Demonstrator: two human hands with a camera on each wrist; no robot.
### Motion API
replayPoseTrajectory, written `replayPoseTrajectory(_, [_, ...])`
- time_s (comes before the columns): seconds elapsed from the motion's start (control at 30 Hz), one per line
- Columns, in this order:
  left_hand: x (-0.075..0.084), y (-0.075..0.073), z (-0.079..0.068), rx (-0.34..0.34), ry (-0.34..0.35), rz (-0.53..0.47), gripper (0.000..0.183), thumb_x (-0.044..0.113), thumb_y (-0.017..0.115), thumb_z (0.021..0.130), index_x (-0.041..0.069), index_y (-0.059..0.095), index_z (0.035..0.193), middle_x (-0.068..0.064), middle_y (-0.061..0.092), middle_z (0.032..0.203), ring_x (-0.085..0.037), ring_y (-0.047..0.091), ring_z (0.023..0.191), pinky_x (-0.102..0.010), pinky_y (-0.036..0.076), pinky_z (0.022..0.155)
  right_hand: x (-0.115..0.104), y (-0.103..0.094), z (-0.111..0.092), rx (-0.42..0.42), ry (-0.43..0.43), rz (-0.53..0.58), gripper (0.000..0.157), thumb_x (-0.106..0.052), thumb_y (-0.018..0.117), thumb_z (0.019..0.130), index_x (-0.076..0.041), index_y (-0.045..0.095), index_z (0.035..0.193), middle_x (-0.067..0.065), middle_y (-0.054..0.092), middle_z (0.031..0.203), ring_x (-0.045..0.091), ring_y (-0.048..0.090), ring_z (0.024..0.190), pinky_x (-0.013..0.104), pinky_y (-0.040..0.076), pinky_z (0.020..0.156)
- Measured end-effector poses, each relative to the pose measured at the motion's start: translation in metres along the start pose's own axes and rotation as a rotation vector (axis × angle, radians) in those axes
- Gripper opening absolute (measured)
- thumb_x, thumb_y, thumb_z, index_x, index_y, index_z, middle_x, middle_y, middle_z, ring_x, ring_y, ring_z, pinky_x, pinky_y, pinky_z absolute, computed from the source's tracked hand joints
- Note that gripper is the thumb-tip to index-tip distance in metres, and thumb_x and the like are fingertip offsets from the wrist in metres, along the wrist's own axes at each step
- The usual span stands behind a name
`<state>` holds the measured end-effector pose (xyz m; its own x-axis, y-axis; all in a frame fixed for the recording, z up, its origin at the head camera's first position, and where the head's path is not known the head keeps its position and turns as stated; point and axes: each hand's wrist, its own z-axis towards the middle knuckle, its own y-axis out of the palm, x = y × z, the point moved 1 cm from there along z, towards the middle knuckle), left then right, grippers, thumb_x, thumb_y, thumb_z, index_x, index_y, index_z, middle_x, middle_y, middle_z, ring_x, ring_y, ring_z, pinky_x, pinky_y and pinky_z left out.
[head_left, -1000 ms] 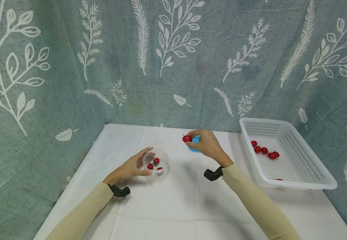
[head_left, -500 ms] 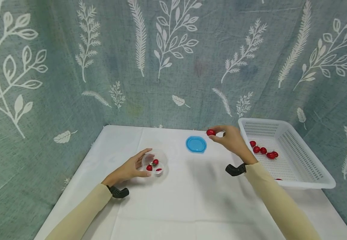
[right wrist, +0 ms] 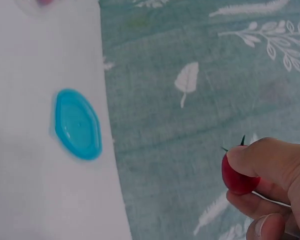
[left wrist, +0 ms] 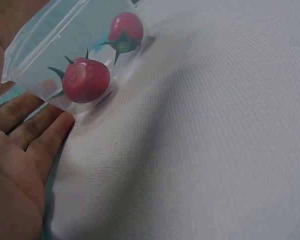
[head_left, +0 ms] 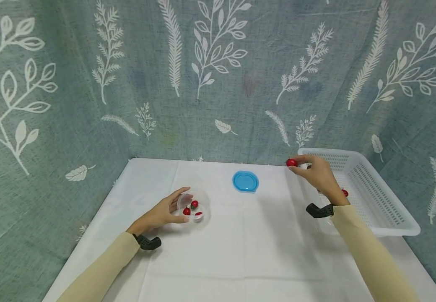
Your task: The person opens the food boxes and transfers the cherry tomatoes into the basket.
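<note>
My left hand (head_left: pixel 161 215) holds a small clear plastic container (head_left: pixel 204 196) on the white table, thumb at the near side and fingers round the far side. Inside are three cherry tomatoes (head_left: pixel 194 204); two show through the container's wall in the left wrist view, red with green stems. Raised by the near-left corner of the white basket (head_left: pixel 372 212), my right hand (head_left: pixel 317 174) pinches another cherry tomato (right wrist: pixel 237 175) between thumb and fingers, its green stem sticking up. That hand and forearm hide most of the tomatoes in the basket; one tomato (head_left: pixel 344 192) shows past the wrist.
A round blue lid (head_left: pixel 245 181) with a small tab lies on the table (head_left: pixel 210 260) between the two hands. A green cloth (head_left: pixel 188 117) with white leaf prints rises behind the table's far edge and along both sides.
My right hand has carried the cherry tomato rightward, from over the blue lid to the basket's edge, uncovering the lid. My left hand stays at the container.
</note>
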<state>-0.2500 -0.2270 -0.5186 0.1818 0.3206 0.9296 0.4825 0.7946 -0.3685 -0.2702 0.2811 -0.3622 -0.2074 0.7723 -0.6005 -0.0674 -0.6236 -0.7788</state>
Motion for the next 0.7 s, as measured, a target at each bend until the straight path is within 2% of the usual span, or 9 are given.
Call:
replayPoseTrajectory(0.13, [0.0, 0.0, 0.0, 0.001, 0.002, -0.008, 0.108, 0.029, 0.091, 0.081, 0.03, 0.022, 0.165, 0.001, 0.016, 0.17, -0.033, 0.012, 0.157, -0.054, 0.024, 0.122, 0.018, -0.01, -0.004, 0.025, 0.064, 0.025, 0.049, -0.04, 0.075, 0.096, -0.011, 0.068, 0.135, 0.019, 0.066, 0.129, 0.033, 0.066, 0.081, 0.035, 0.051, 0.051])
replayPoseTrajectory(0.2, [0.001, 0.001, 0.0, 0.002, 0.004, -0.01, 0.109, 0.029, 0.091, 0.081, 0.029, 0.022, 0.165, 0.001, 0.015, 0.17, -0.033, 0.012, 0.157, -0.054, 0.024, 0.122, 0.027, -0.014, -0.007, 0.043, 0.082, 0.025, 0.05, -0.04, 0.075, 0.096, -0.011, 0.067, 0.136, 0.021, 0.067, 0.127, 0.032, 0.066, 0.077, 0.034, 0.049, 0.045])
replayPoseTrajectory(0.27, [0.0, 0.001, 0.0, 0.002, 0.007, -0.012, 0.109, 0.029, 0.091, 0.081, 0.028, 0.022, 0.165, 0.001, 0.015, 0.17, -0.034, 0.012, 0.157, -0.055, 0.024, 0.122, 0.037, -0.019, -0.009, 0.054, 0.096, 0.015, 0.052, -0.04, 0.074, 0.096, -0.009, 0.066, 0.137, 0.022, 0.067, 0.129, 0.035, 0.067, 0.081, 0.036, 0.051, 0.051])
replayPoseTrajectory(0.37, [-0.001, 0.001, 0.0, 0.0, 0.01, -0.015, 0.108, 0.029, 0.091, 0.081, 0.029, 0.022, 0.165, 0.001, 0.015, 0.17, -0.033, 0.012, 0.157, -0.054, 0.024, 0.122, 0.05, -0.026, -0.012, 0.06, 0.103, -0.013, 0.055, -0.043, 0.071, 0.098, -0.006, 0.065, 0.138, 0.024, 0.062, 0.136, 0.039, 0.063, 0.108, 0.046, 0.056, 0.074])
replayPoseTrajectory(0.47, [-0.002, 0.001, -0.001, 0.002, 0.011, -0.015, 0.108, 0.028, 0.091, 0.081, 0.032, 0.023, 0.165, 0.001, 0.015, 0.17, -0.033, 0.012, 0.157, -0.054, 0.025, 0.122, 0.062, -0.032, -0.014, 0.057, 0.133, -0.002, 0.058, -0.045, 0.068, 0.099, -0.002, 0.063, 0.138, 0.027, 0.06, 0.137, 0.044, 0.057, 0.12, 0.057, 0.051, 0.09])
replayPoseTrajectory(0.57, [-0.002, 0.001, -0.001, 0.005, 0.01, -0.011, 0.106, 0.029, 0.091, 0.081, 0.035, 0.024, 0.164, 0.002, 0.015, 0.17, -0.032, 0.012, 0.157, -0.053, 0.025, 0.122, 0.072, -0.037, -0.016, 0.063, 0.154, -0.001, 0.059, -0.044, 0.068, 0.1, 0.002, 0.062, 0.137, 0.029, 0.06, 0.135, 0.045, 0.058, 0.116, 0.055, 0.053, 0.088])
replayPoseTrajectory(0.7, [-0.003, 0.001, -0.001, 0.009, 0.011, -0.007, 0.105, 0.03, 0.091, 0.081, 0.04, 0.025, 0.162, 0.002, 0.015, 0.17, -0.032, 0.013, 0.157, -0.051, 0.025, 0.122, 0.085, -0.043, -0.018, 0.081, 0.163, -0.019, 0.059, -0.042, 0.069, 0.1, 0.004, 0.062, 0.137, 0.029, 0.062, 0.131, 0.042, 0.064, 0.104, 0.041, 0.056, 0.073])
